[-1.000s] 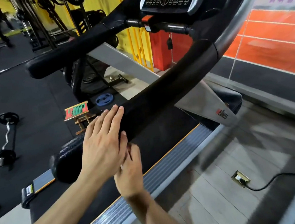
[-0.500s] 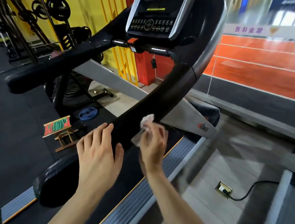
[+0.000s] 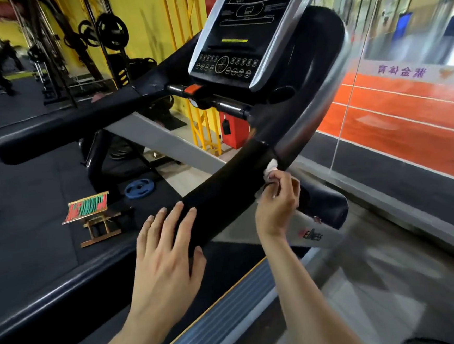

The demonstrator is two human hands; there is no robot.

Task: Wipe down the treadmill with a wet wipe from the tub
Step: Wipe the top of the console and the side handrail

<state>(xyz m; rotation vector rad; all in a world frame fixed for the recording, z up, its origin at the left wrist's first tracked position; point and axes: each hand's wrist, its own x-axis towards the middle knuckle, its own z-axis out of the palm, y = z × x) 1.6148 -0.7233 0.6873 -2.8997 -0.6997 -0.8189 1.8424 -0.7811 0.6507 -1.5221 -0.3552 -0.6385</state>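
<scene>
The left hand (image 3: pixel 164 254) lies spread, fingers straight, on the treadmill's black handrail (image 3: pixel 222 196), whose long axis climbs from that hand toward the console (image 3: pixel 239 35) up and right. The right hand (image 3: pixel 277 203) pinches a white wet wipe (image 3: pixel 271 168) against the rail's underside (the red logo just right of that wrist is unreadable).

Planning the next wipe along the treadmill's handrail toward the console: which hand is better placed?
Right. The right hand holds the wet wipe against the handrail; the left hand only rests flat lower down.

Matt black padded handrail (image 3: pixel 222 196); glossy silver metal upright (image 3: pixel 321 104).
</scene>
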